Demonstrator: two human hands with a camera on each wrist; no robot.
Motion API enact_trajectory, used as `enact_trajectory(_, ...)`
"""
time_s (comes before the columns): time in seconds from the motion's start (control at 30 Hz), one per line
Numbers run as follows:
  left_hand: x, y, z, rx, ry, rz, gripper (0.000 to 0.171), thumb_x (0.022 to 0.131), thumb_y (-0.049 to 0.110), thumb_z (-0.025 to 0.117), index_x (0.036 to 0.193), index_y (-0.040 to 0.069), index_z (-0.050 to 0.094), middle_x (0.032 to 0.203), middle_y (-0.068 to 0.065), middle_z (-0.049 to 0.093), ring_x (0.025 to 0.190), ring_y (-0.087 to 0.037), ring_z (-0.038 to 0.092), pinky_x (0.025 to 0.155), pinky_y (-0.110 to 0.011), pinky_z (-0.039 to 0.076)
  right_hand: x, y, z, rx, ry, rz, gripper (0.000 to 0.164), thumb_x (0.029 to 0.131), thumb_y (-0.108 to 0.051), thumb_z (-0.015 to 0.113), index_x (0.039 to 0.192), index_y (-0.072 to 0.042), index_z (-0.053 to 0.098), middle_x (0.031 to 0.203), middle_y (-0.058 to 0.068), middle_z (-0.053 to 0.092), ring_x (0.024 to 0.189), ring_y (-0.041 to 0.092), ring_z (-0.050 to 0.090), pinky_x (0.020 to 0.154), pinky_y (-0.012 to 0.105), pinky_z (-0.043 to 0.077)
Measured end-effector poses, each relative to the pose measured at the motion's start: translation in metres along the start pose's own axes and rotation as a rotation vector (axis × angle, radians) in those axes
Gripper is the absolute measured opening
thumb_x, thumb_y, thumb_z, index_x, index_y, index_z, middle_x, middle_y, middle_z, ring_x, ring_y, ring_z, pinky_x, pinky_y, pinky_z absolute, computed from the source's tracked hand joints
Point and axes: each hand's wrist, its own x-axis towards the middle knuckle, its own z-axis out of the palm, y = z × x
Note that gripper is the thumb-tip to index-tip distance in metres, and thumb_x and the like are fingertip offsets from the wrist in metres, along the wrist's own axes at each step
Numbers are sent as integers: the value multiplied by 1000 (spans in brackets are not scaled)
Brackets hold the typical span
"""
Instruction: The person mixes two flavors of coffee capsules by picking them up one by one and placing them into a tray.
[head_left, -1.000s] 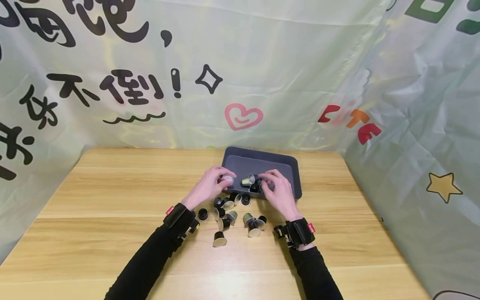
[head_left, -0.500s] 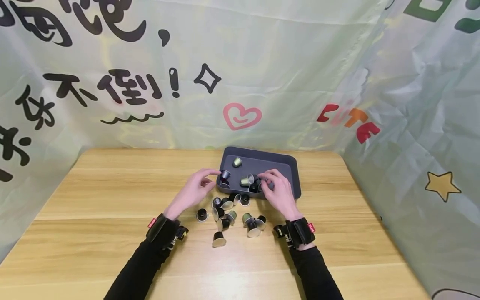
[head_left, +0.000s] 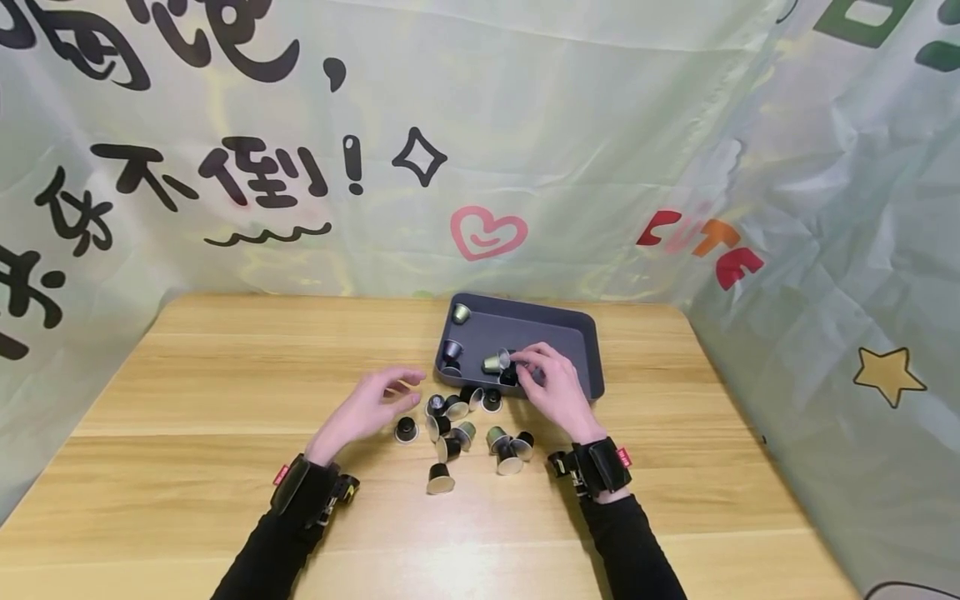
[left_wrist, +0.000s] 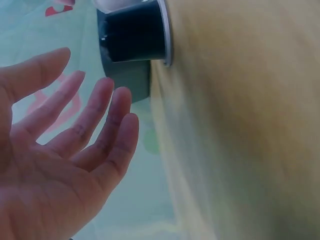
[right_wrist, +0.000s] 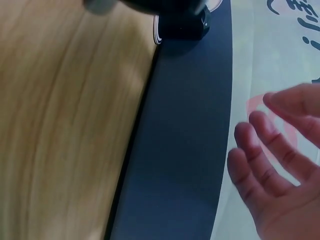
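My left hand [head_left: 375,404] hovers over the table, left of the coffee capsules. In the left wrist view its fingers [left_wrist: 90,120] are spread and loosely bent, holding nothing, with a black capsule [left_wrist: 135,32] beyond them. Over the tray's near side, my right hand [head_left: 555,383] has its fingertips beside a green capsule [head_left: 492,362] and a black capsule [head_left: 508,376]. The right wrist view shows its fingers [right_wrist: 260,175] loosely bent with nothing between them. Inside the dark grey tray [head_left: 525,308], another green capsule [head_left: 461,313] lies in the far left corner, and a purplish capsule [head_left: 452,349] at the left wall.
Several black and green capsules are scattered before the tray, among them an upright black capsule [head_left: 406,429] at the left and a tipped one [head_left: 439,479] nearest me. The wooden table [head_left: 262,375] meets a printed cloth backdrop [head_left: 600,167] behind the tray.
My left hand has let go of a capsule in the tray and drawn back left and nearer. A green capsule has rolled into the tray's far left corner. The right hand stays almost in place.
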Motion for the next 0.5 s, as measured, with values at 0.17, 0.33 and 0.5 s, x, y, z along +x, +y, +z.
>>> enact_trajectory(0.17,-2,-2,1,-3,-10,-15,41,96,11,63,134,-1,57,135,-22,63,117,-37,63,105,-54,52,0,-1,0,37,-46,-69,15,92,-2,67,104,-3,76,98,6,71,69,8,56,60,19,48)
enact_trajectory(0.33,-2,-4,0,-4,-6,-13,41,96,12,63,135,-1,57,135,-22,63,118,-38,63,105,-55,51,0,-3,0,50,-114,-101,11,91,-4,70,101,-3,76,92,5,72,68,7,59,60,21,53)
enact_trajectory(0.5,-2,-4,0,-6,-8,-15,41,96,12,63,135,-1,57,136,-22,62,119,-38,62,106,-56,51,-1,-6,0,47,-175,-109,10,90,-7,72,99,-5,76,93,5,76,73,9,65,65,24,58)
